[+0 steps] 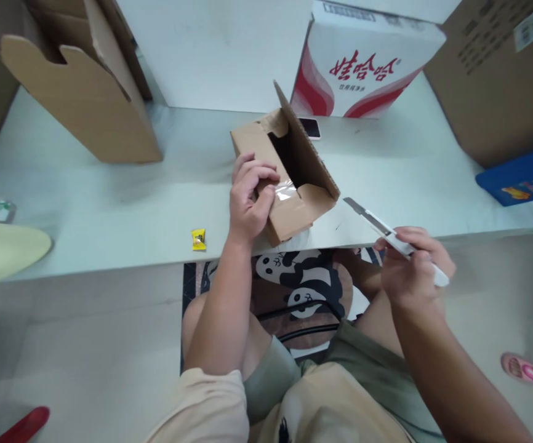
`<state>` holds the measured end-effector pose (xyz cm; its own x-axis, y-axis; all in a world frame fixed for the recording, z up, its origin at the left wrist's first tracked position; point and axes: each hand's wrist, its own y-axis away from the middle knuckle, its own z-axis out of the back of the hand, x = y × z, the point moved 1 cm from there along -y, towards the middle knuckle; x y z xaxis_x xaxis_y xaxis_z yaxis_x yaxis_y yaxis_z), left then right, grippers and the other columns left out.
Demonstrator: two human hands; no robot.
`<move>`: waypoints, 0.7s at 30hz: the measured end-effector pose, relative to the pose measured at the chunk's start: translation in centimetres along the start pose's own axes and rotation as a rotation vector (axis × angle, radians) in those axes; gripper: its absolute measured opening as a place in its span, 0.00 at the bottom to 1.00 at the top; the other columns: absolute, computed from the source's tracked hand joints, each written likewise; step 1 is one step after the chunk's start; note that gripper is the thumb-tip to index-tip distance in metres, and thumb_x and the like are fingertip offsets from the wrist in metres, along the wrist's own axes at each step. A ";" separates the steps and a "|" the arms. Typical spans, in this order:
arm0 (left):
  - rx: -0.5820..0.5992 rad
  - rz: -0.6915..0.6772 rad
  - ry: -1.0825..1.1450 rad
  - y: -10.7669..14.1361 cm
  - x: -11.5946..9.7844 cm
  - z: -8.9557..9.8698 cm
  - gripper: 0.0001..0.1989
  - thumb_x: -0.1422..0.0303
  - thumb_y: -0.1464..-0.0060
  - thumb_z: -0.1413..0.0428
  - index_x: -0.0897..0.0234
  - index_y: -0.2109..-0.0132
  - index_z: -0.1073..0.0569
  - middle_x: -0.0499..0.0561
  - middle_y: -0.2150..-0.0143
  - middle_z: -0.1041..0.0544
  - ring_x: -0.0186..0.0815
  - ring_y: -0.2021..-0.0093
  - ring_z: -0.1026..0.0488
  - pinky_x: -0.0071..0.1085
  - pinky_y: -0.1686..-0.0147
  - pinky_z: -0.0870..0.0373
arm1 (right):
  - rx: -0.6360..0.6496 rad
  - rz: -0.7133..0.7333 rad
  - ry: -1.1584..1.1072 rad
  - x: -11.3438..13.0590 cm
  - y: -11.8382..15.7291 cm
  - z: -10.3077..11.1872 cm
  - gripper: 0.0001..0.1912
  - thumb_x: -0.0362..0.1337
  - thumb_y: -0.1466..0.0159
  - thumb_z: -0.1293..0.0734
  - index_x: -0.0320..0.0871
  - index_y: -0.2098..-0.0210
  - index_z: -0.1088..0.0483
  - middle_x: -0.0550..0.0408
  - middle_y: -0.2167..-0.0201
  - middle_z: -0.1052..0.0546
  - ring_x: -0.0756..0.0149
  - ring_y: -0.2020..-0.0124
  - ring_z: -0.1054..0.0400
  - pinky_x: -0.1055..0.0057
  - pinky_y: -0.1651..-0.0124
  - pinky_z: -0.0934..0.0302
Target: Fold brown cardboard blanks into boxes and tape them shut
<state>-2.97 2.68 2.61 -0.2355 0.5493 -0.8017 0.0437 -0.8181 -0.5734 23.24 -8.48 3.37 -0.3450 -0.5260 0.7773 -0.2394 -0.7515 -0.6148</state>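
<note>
A small brown cardboard box stands near the table's front edge, its lid flap raised and its inside dark. My left hand grips the box's near left side, fingers curled over the top by a strip of clear tape. To the right of the box, my right hand is closed round a white utility knife. The knife's blade is out and points up and left toward the box, apart from it. What lies inside the box cannot be made out.
A phone lies behind the box. A yellow wrapped candy sits at the left on the table. An open cardboard carton, a white and red carton and a blue box stand around. Someone's foot shows at lower right.
</note>
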 end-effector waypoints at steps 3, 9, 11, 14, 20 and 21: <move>-0.028 -0.048 0.045 0.0 0.7 0.3 0.06 0.64 0.41 0.45 0.57 0.64 0.25 0.51 0.57 0.22 0.45 0.41 0.30 0.48 0.30 0.44 | -0.181 0.014 -0.113 -0.3 -0.1 0.3 0.13 0.42 0.31 0.38 0.48 0.59 0.21 0.55 0.65 0.25 0.71 0.80 0.31 0.69 0.79 0.37; -0.058 0.002 0.125 -0.3 1.7 0.9 0.04 0.67 0.46 0.44 0.56 0.66 0.24 0.50 0.59 0.22 0.44 0.40 0.32 0.46 0.30 0.44 | 0.147 -0.052 0.658 -3.9 0.1 2.0 0.07 0.38 0.34 0.35 0.45 0.61 0.23 0.47 0.53 0.22 0.55 0.48 0.26 0.50 0.42 0.30; -0.066 0.032 0.167 -0.4 1.9 1.1 0.04 0.67 0.47 0.43 0.56 0.67 0.24 0.50 0.59 0.22 0.45 0.38 0.33 0.46 0.30 0.44 | 0.301 -0.113 0.763 -5.9 0.3 2.5 0.10 0.39 0.36 0.34 0.44 0.58 0.24 0.43 0.47 0.23 0.51 0.44 0.27 0.47 0.38 0.33; -0.080 0.069 0.216 -0.4 1.9 1.3 0.03 0.65 0.47 0.43 0.56 0.67 0.24 0.50 0.60 0.22 0.46 0.38 0.33 0.46 0.30 0.44 | 0.460 -0.224 0.857 -8.1 0.6 2.7 0.17 0.42 0.37 0.34 0.42 0.51 0.25 0.40 0.36 0.30 0.44 0.35 0.34 0.44 0.35 0.37; -0.107 0.134 0.263 -0.4 1.7 1.7 0.03 0.64 0.49 0.42 0.57 0.67 0.24 0.50 0.60 0.22 0.45 0.37 0.33 0.45 0.28 0.46 | 0.511 -0.241 1.021 -6.9 0.6 0.2 0.21 0.47 0.34 0.38 0.43 0.49 0.23 0.44 0.31 0.34 0.30 0.26 0.55 0.26 0.31 0.59; -0.112 0.144 0.285 -0.4 1.8 1.9 0.03 0.65 0.51 0.42 0.56 0.67 0.24 0.50 0.60 0.22 0.45 0.37 0.33 0.44 0.28 0.46 | 0.542 -0.226 0.983 -6.4 0.7 -0.6 0.22 0.47 0.34 0.38 0.44 0.49 0.23 0.44 0.32 0.33 0.32 0.26 0.54 0.27 0.30 0.59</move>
<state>-5.24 3.67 1.76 0.0607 0.4683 -0.8815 0.1669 -0.8755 -0.4536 24.77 -5.41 -2.07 -0.9611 0.0027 0.2761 -0.0459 -0.9876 -0.1502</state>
